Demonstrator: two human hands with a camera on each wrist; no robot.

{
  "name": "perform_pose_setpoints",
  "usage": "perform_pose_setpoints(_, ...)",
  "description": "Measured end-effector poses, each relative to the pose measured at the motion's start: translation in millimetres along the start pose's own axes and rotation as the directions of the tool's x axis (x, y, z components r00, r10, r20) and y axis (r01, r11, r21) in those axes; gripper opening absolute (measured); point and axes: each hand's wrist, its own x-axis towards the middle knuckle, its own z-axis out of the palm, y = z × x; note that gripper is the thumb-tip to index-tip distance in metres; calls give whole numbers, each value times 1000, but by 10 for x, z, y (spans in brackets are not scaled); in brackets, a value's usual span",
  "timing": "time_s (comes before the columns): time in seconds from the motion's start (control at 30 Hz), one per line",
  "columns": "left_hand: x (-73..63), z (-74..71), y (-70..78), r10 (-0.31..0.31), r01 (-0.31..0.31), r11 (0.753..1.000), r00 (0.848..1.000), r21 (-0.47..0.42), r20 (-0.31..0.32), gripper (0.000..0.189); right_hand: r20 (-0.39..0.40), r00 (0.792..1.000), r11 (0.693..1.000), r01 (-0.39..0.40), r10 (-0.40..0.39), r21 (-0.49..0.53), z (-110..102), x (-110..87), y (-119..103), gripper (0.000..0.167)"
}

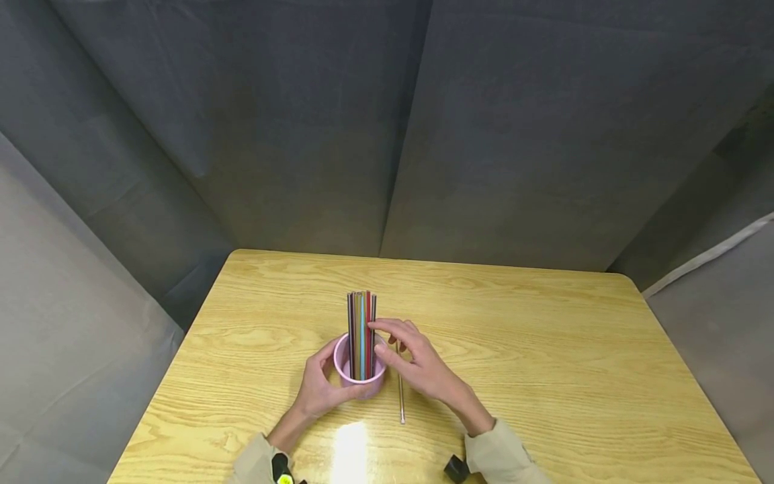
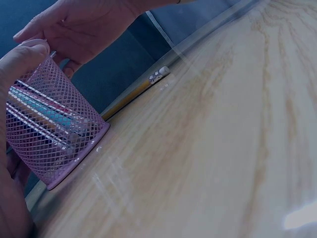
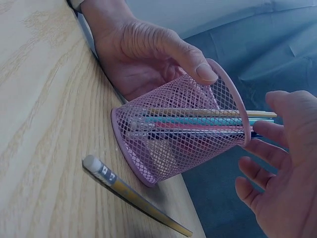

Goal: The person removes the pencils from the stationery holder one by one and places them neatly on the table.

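A pink mesh pencil cup (image 1: 343, 371) stands on the wooden table, with several coloured pencils (image 1: 362, 329) upright in it. Through the mesh in the right wrist view, the pencils' eraser ends show at the cup's bottom. My left hand (image 1: 322, 390) holds the cup from the side, its thumb (image 3: 200, 69) at the rim. My right hand (image 1: 423, 366) is beside the pencils, fingers extended and spread; its index fingertip reaches them, though whether it touches cannot be told. A single yellow pencil (image 3: 133, 196) lies on the table to the cup's right, its eraser end toward me.
The wooden table (image 1: 544, 363) spreads out around the cup. Grey curtains (image 1: 302, 134) hang behind its far edge and at both sides. A small black object (image 1: 456, 468) is by the right sleeve.
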Motion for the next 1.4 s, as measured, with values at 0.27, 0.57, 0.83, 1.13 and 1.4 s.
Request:
perform_pose_setpoints(0.27,-31,-2,-3,-2,2,1000,1000,-14,3,88,-58,998,1000,30,-31,-7,-11,-16,-12,35)
perform_pose_setpoints(0.57,-39,-5,-7,-14,14,1000,1000,-17,-1,86,-84,994,997,65,-67,-32,-39,-1,-14,29)
perform_pose_setpoints(0.83,-9,8,5,0,0,1000,1000,-21,-2,86,-90,993,996,67,-72,-55,-100,13,-44,26)
perform_pose_setpoints(1.13,-6,10,8,-10,10,1000,1000,-20,-10,85,-106,991,993,73,-82,-91,-126,20,-51,27)
perform_pose_setpoints(1.4,-25,-2,-1,-15,15,1000,1000,-2,-4,85,-118,986,988,108,-120,-108,-135,18,-49,30)
